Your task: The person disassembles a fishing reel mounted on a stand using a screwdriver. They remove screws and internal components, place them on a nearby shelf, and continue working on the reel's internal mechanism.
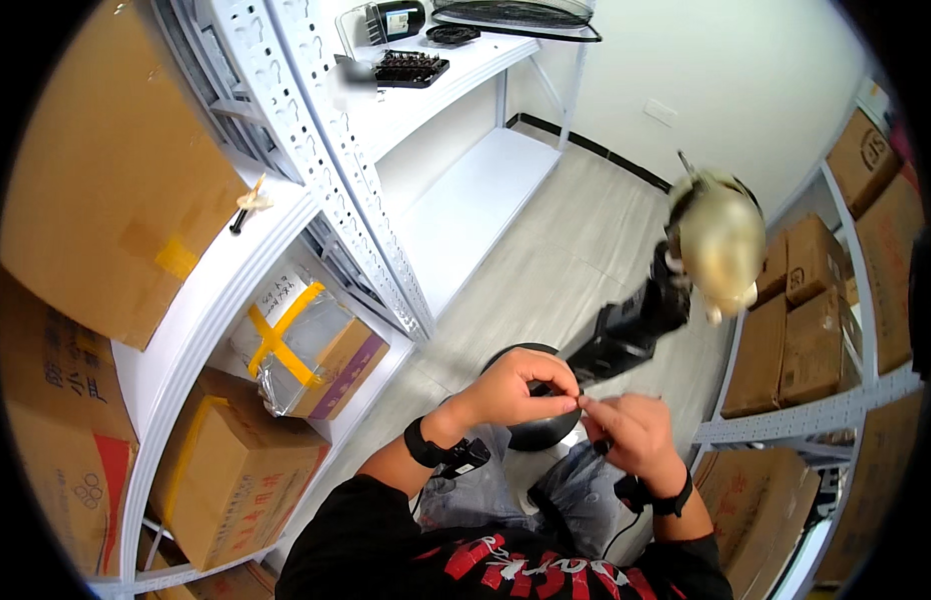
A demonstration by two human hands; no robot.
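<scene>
A tiny dark piece (582, 393), too small to identify, sits between the meeting fingertips. The left hand (516, 388) pinches it, thumb against forefinger; the right hand (638, 432), curled nearly closed, pinches from the right. Just beyond, a black stand (626, 335) slants far right to a blurred pale head (723, 245). Cardboard boxes (241, 485) fill shelves left and right.

Upright black stand (631, 335), round dark base (534, 437), pale blurred head (723, 245) atop, tiny dark piece (582, 393) between fingers (554, 406)
</scene>
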